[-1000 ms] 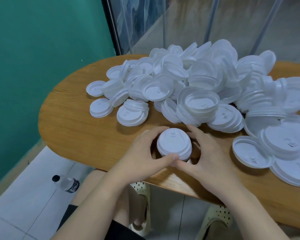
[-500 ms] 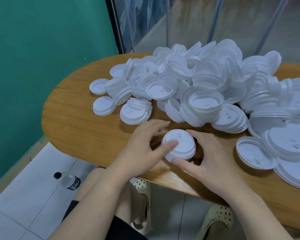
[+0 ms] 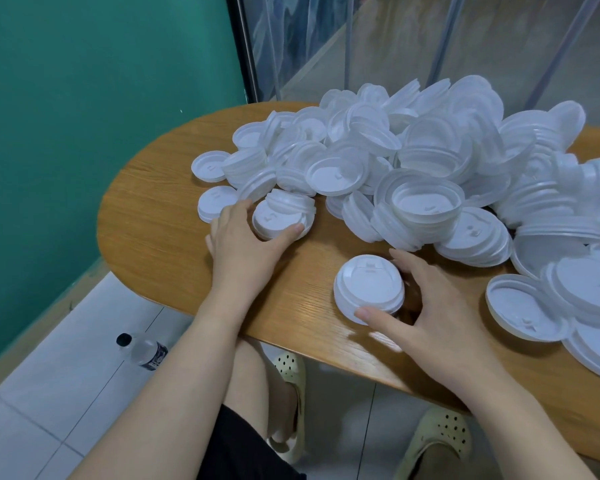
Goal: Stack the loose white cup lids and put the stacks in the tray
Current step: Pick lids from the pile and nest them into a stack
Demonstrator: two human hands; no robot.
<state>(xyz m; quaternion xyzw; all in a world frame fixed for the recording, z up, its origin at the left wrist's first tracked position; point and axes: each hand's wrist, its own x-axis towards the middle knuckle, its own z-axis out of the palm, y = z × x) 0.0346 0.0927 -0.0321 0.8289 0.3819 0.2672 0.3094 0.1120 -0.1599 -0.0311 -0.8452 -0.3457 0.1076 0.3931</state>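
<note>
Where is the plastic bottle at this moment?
In the head view the plastic bottle lies on the floor, lower left, beside the wooden table.

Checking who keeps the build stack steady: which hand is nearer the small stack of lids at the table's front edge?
Right. The right hand cups the small stack; the left hand is off to its left, holding other lids.

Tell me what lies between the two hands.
Head view: only bare wooden table between the left hand and right hand.
</note>
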